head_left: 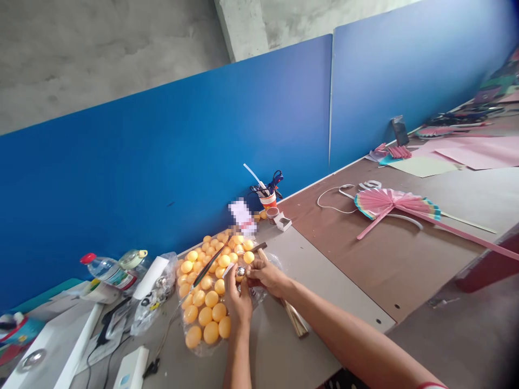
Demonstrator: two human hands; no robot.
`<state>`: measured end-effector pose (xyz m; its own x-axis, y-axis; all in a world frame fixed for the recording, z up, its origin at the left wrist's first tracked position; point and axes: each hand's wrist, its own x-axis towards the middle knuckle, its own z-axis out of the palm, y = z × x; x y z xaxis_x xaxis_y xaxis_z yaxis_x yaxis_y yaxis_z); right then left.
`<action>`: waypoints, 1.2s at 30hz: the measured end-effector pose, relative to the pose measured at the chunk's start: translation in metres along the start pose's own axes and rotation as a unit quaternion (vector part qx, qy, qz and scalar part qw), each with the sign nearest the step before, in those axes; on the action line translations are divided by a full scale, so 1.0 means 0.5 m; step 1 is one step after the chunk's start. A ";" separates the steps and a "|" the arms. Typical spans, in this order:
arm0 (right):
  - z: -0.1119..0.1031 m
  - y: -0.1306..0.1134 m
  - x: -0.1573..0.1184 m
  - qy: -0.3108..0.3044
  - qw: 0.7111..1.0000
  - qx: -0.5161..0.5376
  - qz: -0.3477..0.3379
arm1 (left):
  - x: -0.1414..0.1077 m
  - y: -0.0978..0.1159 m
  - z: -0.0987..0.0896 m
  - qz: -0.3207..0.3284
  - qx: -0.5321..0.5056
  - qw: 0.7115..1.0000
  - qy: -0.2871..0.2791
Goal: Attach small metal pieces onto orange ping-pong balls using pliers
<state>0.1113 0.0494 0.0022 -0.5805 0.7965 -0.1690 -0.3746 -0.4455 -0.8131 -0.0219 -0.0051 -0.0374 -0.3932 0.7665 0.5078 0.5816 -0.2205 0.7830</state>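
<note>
Between the fingertips of both hands is a small shiny silver ball (240,271). My left hand (239,297) comes up from below, its thumb and finger pressed round the ball's left and lower side. From the right, my right hand (264,274) is closed at the same ball, its fingertips touching the right side. Many orange balls (211,299) lie in a clear plastic bag just left of and behind the hands. A dark thin strip (208,266) rests across them. Beneath my right wrist, a bundle of thin wooden sticks (295,320) lies on the table.
A cup of tools (268,201) and a small white box (283,222) stand by the blue partition (162,178). Bottles (108,273), a white power box (132,368) and cables are at left. At right lies a pink pleated fan (379,204), with paper sheets (478,151) beyond.
</note>
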 end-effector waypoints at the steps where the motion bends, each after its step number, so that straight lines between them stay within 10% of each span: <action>1: 0.001 -0.001 0.000 -0.003 1.000 0.002 0.002 | 0.000 -0.003 0.000 0.003 0.001 1.000 0.001; 24: 0.012 0.000 -0.010 0.016 0.999 0.043 -0.007 | -0.010 0.029 0.015 0.091 0.054 0.994 0.010; 36: -0.005 -0.012 0.005 0.062 0.996 -0.066 -0.008 | -0.004 0.065 0.007 -0.114 -0.052 0.992 0.014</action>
<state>0.1139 0.0553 0.0053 -0.4783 0.8514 -0.2154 -0.2806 -0.3806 -0.8812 0.0004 -0.0115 -0.0141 -0.5263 0.7874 0.3210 0.3991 -0.1047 0.9109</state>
